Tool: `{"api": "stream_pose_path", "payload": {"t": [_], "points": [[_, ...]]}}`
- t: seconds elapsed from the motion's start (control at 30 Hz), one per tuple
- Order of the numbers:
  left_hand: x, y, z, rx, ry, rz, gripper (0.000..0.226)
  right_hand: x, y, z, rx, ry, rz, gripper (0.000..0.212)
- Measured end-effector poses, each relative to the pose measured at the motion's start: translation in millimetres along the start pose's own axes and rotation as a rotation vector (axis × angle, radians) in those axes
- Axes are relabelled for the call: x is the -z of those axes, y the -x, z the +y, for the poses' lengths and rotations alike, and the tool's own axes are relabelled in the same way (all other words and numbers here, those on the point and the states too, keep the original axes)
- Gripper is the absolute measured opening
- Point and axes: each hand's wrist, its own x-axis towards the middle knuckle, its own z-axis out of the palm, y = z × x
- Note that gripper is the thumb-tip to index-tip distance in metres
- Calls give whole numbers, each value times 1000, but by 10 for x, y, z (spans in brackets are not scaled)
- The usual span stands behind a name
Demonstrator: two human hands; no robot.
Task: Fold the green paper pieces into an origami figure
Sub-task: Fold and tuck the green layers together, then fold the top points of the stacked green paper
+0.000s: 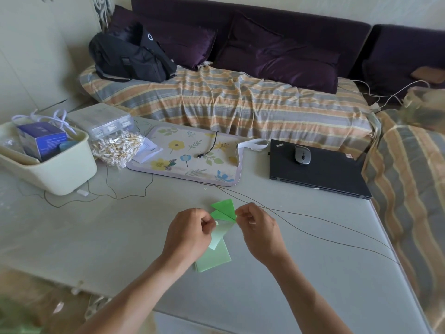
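Observation:
Both hands hold a pale green paper piece (220, 233) up above the grey table (313, 273). My left hand (190, 233) pinches its left edge; my right hand (258, 231) pinches its upper right corner. Just beyond the fingers, a bright green folded piece (225, 208) shows two triangular flaps; whether it lies on the table or joins the held piece I cannot tell. A small stack of light green paper squares (214, 260) lies flat on the table under the hands, partly hidden by my left wrist.
A cream plastic bin (60, 174) stands at the left, a bag of cotton swabs (115, 149) beside it. A floral mat (190, 157) lies behind. A closed black laptop (317, 172) with a mouse (303, 154) sits at the right. Thin wires (325, 227) cross the table.

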Motion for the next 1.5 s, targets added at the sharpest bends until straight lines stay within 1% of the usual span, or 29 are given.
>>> {"api": "stream_pose_path", "payload": {"t": [0.07,0.13,0.17,0.27,0.4,0.47,0.57,0.6,0.67,0.77,0.9,1.0,1.07,1.13,1.2,1.27,1.3,1.4,1.5], "points": [[-13,3,12,-6,6,-19,10,-16,23,-43,18,-37,-107,10],[-26,0,7,-7,13,-38,12,-18,41,-69,11,-43,-179,6],[-29,-1,5,-4,17,-44,14,-15,48,-81,10,-32,-181,2],[-15,4,13,-4,34,-44,13,9,40,-93,16,13,-131,10],[29,8,5,-1,-40,12,8,89,-11,-64,-32,46,-88,10],[28,-2,-35,22,-42,26,13,111,-19,-45,-65,54,-104,10],[12,-12,-83,28,-49,42,27,134,-11,-52,-124,28,-158,12],[9,-14,-89,32,-46,44,28,145,-11,-55,-138,16,-177,13],[9,-20,-89,40,-48,41,26,153,-5,-44,-147,24,-190,13],[-6,-31,-97,22,-41,49,24,146,-8,-16,-152,102,-177,8],[-20,-28,-98,-22,-53,69,21,138,8,4,-214,53,-233,10],[-30,-47,-96,-52,-125,116,39,110,4,41,-282,27,-203,10],[-39,-63,-117,-45,-178,142,43,84,-13,102,-409,-74,-136,10],[-63,-50,-139,-24,-229,82,37,39,-29,162,-592,-278,-63,9],[-113,-1,-146,-24,-300,-96,31,-26,-54,214,-715,-432,23,10],[-184,61,-147,-52,-375,-285,37,-87,-84,233,-750,-485,80,11],[-210,88,-148,-69,-416,-337,41,-110,-95,222,-747,-495,95,13],[-230,120,-155,-110,-564,-362,52,-177,-128,185,-730,-532,114,16],[-196,123,-170,-125,-655,-369,60,-256,-152,201,-716,-543,146,16]]}}
